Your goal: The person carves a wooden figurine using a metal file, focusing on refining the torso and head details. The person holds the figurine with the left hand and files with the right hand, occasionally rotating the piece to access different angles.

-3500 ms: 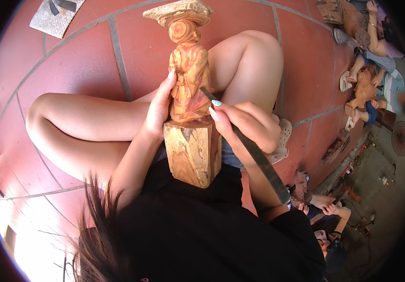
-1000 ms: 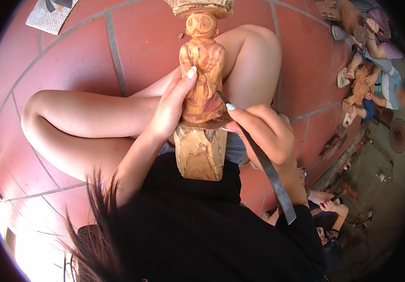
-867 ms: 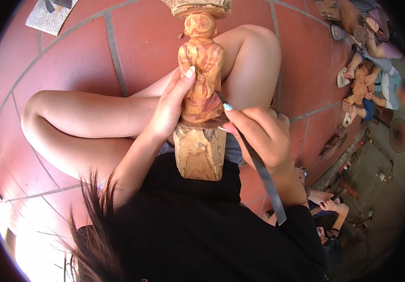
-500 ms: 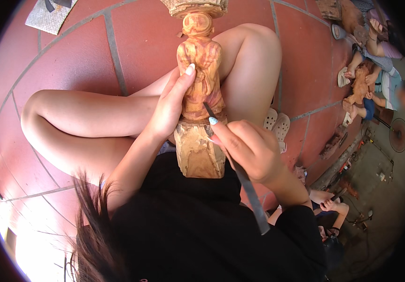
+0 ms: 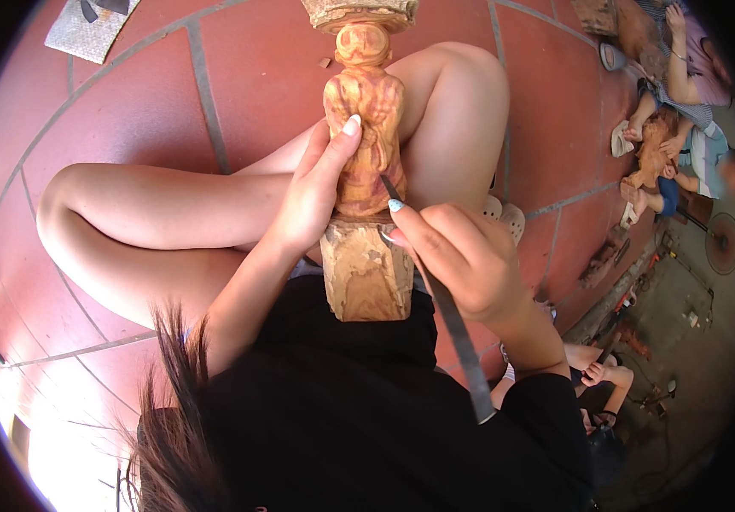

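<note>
A carved wooden figure [image 5: 366, 92] with reddish grain stands between my bent legs, its rough block base [image 5: 367, 277] toward my body. My left hand [image 5: 309, 192] is wrapped round the figure's left side, thumb lying on its front and the other fingers mostly hidden behind. In my right hand [image 5: 470, 256] is a thin, flat metal carving chisel [image 5: 461, 350], pinched near its working end. Its narrow tip touches, or nearly touches, the lower front of the figure. The chisel's broad tail slants back past my right wrist.
Red floor tiles [image 5: 128, 128] surround my crossed legs. Light clogs [image 5: 508, 220] sit beyond my right hand. Other people work at the far right beside a carved wooden piece [image 5: 653, 154], with a fan [image 5: 723, 243] nearby. A woven mat [image 5: 86, 30] lies at the far left.
The chisel tip has moved slightly up and right on the figure's front, with my right hand shifting right. The figure and my left hand have shifted slightly right.
</note>
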Demonstrator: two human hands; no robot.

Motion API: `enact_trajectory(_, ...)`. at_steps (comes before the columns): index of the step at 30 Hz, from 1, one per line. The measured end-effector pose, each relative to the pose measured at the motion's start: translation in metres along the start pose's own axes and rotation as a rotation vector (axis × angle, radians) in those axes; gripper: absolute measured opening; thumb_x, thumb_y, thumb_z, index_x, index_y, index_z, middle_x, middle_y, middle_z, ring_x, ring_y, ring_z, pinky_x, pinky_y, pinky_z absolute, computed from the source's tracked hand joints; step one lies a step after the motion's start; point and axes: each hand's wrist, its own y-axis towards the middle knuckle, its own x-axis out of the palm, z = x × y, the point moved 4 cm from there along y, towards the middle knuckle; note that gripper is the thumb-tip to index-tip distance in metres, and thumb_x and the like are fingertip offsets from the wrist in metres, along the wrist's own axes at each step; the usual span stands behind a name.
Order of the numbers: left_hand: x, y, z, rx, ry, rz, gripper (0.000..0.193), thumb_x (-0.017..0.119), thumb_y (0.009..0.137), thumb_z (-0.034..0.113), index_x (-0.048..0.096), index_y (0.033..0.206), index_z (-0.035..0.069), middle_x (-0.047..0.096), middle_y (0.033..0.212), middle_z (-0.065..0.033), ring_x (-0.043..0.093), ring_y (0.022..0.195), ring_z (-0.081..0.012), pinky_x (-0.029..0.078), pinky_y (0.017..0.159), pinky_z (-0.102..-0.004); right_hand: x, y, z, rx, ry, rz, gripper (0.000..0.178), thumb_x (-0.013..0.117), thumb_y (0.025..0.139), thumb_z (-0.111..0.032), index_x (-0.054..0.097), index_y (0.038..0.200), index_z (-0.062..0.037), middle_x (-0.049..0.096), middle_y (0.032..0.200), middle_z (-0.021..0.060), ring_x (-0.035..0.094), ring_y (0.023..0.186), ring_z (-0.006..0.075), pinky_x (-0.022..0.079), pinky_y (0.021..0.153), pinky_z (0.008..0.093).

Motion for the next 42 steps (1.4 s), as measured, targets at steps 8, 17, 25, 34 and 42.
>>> enact_trajectory(8, 0.002, 0.000, 0.000, 0.018, 0.006, 0.012, 0.050, 0.045, 0.100, 0.034, 0.037, 0.133, -0.003, 0.054, 0.118, -0.0107, 0.051, 0.107, -0.0140, 0.041, 0.096, -0.0302, 0.000, 0.002, 0.003, -0.014, 0.024, 0.051, 0.030, 0.073, 0.073, -0.001, 0.063, 0.100, 0.0048, 0.053, 0.070, 0.0072, 0.055, 0.056, 0.0196, 0.043, 0.047, 0.0308)
enact_trajectory(17, 0.000, 0.001, 0.000, 0.020, 0.015, 0.010, 0.050, 0.044, 0.101, 0.034, 0.037, 0.133, -0.003, 0.053, 0.119, -0.0111, 0.051, 0.109, -0.0135, 0.041, 0.096, -0.0298, -0.002, 0.004, 0.006, -0.027, -0.003, 0.006, 0.024, 0.066, 0.079, -0.008, 0.062, 0.097, 0.0063, 0.047, 0.073, 0.0050, 0.054, 0.061, 0.0163, 0.045, 0.050, 0.0289)
enact_trajectory(25, 0.004, 0.001, 0.002, 0.015, 0.012, 0.010, 0.049, 0.044, 0.101, 0.033, 0.036, 0.133, -0.003, 0.053, 0.117, -0.0108, 0.051, 0.108, -0.0137, 0.042, 0.095, -0.0299, -0.008, 0.006, 0.006, 0.001, 0.002, -0.055, 0.026, 0.067, 0.079, -0.008, 0.062, 0.099, 0.0072, 0.047, 0.074, 0.0058, 0.054, 0.061, 0.0164, 0.046, 0.052, 0.0285)
enact_trajectory(34, 0.007, -0.001, 0.003, 0.035, 0.034, 0.010, 0.050, 0.045, 0.100, 0.033, 0.035, 0.133, -0.003, 0.052, 0.118, -0.0111, 0.051, 0.108, -0.0138, 0.041, 0.095, -0.0304, -0.010, 0.007, 0.004, -0.019, -0.001, 0.006, 0.025, 0.073, 0.072, -0.001, 0.064, 0.095, 0.0037, 0.049, 0.068, 0.0047, 0.051, 0.054, 0.0170, 0.039, 0.045, 0.0296)
enact_trajectory(42, 0.009, -0.003, 0.005, 0.041, 0.039, 0.014, 0.050, 0.046, 0.100, 0.033, 0.034, 0.133, -0.003, 0.052, 0.118, -0.0110, 0.050, 0.108, -0.0136, 0.041, 0.095, -0.0298, -0.010, 0.006, 0.004, -0.029, 0.006, 0.001, 0.025, 0.073, 0.072, -0.002, 0.064, 0.095, 0.0041, 0.048, 0.068, 0.0050, 0.051, 0.054, 0.0169, 0.040, 0.046, 0.0293)
